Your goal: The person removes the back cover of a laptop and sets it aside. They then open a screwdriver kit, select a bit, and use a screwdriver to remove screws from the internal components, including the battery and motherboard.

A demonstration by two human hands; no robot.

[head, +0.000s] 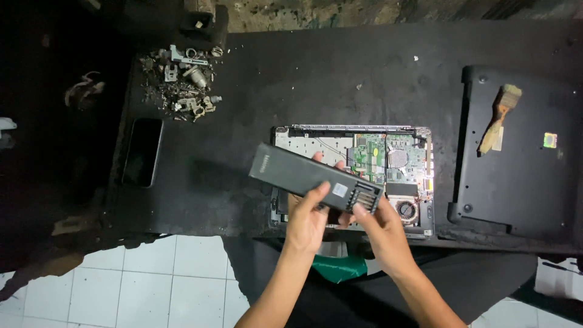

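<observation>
1. Head view: both hands hold a long black battery pack (pixel 316 178) in the air, tilted so its left end sits higher than its right end, just above an opened laptop (pixel 388 164).
2. The left hand (pixel 306 218) grips the pack from below near its middle; its fingers (pixel 316 195) wrap over the near edge, and fingertips show past the far edge.
3. The right hand (pixel 382 228) closes on the pack's right end, with the thumb lying on the ribbed contact area.
4. The laptop lies on the dark worktop (pixel 243 109) with its cover off, showing a green circuit board, a round fan and a pale metal sheet.
5. To the right lies the black bottom cover (pixel 522 176), and a wooden-handled brush (pixel 499 118) rests on it.
6. At the worktop's left edge lies a dark phone (pixel 142 152), face up.
7. Beyond the phone, near the far left corner, sits a heap of small metal parts and screws (pixel 182 82).
8. White floor tiles (pixel 152 285) show below the worktop.
</observation>
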